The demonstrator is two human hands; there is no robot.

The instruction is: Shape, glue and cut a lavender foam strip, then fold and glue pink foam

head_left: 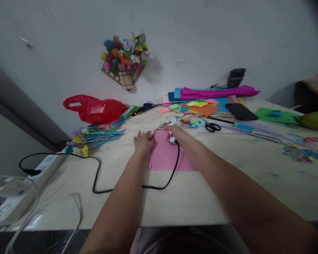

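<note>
A pink sheet [164, 155], apparently folded, lies on the table in front of me. My left hand [143, 143] rests at its upper left edge with fingers spread, the fingertips touching the table and the sheet's border. My right hand [174, 131] is wrapped round a white and orange glue gun [172, 137] above the sheet's top part. From the handle a black cord [177, 160] runs down over the sheet and off to the left. The glue gun's tip is small and blurred, partly hidden by my fingers.
Black-handled scissors [212, 127], a dark phone [241, 111] and coloured sheets [217, 93] lie right and behind. Foam flowers on sticks [95, 137] and a red plastic bag [98, 109] are left. A white power strip [39, 178] with cables occupies the left edge; colourful scraps [304, 152] lie far right.
</note>
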